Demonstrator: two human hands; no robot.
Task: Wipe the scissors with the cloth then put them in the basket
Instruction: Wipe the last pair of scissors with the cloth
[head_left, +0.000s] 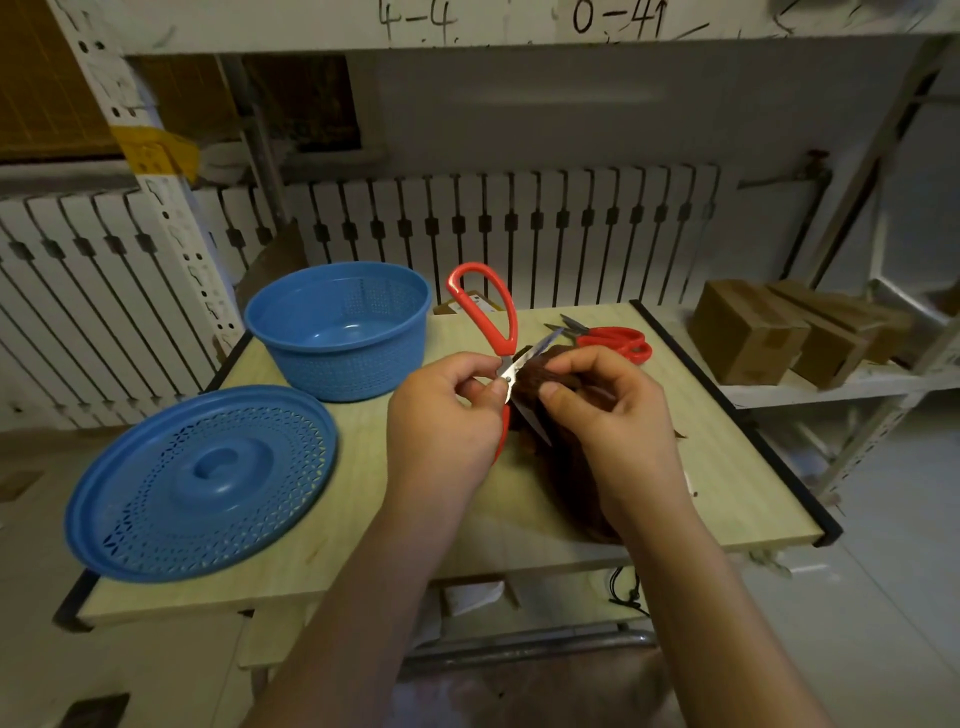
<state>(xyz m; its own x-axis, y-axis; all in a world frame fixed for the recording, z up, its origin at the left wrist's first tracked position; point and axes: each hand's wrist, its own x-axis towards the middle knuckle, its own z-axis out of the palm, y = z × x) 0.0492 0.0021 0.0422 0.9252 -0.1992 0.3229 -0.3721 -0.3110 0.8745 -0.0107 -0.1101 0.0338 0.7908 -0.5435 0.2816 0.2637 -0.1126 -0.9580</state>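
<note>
A round blue perforated plastic lid (202, 480) lies flat on the pale wooden tabletop (363, 530), left of the hands. Brown cardboard boxes (779, 332) sit on a white metal shelf (857, 382) far to their right. A white ribbed radiator (519, 234) stands beyond them.

Both forearms are stretched forward side by side. The left hand (441, 415) is curled, thumb and forefinger pinched; the right hand (608, 410) is bent, fingers folded inward.
</note>
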